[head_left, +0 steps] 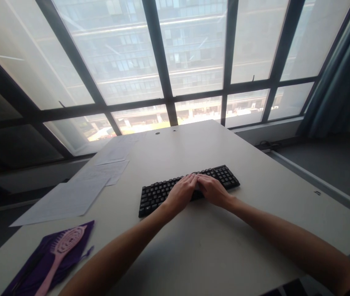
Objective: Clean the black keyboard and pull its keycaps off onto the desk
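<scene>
A black keyboard [156, 197] lies slantwise on the white table. Over its middle, my left hand [181, 191] and my right hand [212, 190] meet at the fingertips. Both hands have their fingers bent and pressed together. A small pale patch shows in the gap between them, too little of it to name. The keys under my hands are hidden, while the left keys and the number pad stay visible.
Sheets of paper [67, 197] lie along the table's left side. Nearer me, a pink hairbrush [67, 242] rests on a purple cloth pouch [44, 255]. Tall windows rise beyond the table [181, 144]. A dark object [286, 289] pokes in at the bottom edge.
</scene>
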Demonstrator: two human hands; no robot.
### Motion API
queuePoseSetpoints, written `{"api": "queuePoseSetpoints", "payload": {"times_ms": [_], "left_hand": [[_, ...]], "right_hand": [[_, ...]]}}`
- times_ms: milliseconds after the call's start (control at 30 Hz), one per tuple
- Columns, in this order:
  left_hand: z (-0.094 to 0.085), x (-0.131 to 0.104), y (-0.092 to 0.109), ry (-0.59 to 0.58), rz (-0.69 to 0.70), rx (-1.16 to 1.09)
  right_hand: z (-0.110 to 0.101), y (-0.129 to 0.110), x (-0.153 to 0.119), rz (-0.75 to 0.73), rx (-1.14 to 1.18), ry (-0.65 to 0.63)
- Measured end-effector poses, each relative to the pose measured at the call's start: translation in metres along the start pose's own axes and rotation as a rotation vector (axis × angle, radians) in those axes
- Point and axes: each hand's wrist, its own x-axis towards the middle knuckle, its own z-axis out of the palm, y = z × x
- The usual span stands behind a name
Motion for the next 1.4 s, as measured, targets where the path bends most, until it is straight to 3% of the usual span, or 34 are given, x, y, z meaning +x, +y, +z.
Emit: {"api": "queuePoseSetpoints", "payload": {"times_ms": [200, 467, 800, 1233, 1400], "left_hand": [[0.006, -0.036, -0.01, -0.004, -0.016, -0.065], [0.002, -0.045, 0.013, -0.076, -0.011, 0.104], [0.009, -0.042, 0.018, 0.003, -0.119, 0.033], [0.01, -0.042, 0.016, 0.038, -0.105, 0.038], [0.009, -0.041, 0.018, 0.084, -0.105, 0.057]], "right_hand": [[0.015, -0.005, -0.008, 0.028, -0.084, -0.102], [0.009, -0.017, -0.02, -0.002, -0.08, -0.153], [0.013, -0.012, -0.022, -0.053, -0.114, -0.182], [0.014, -0.009, -0.021, -0.07, -0.166, -0.176], [0.01, -0.01, -0.018, -0.063, -0.137, -0.101]]}}
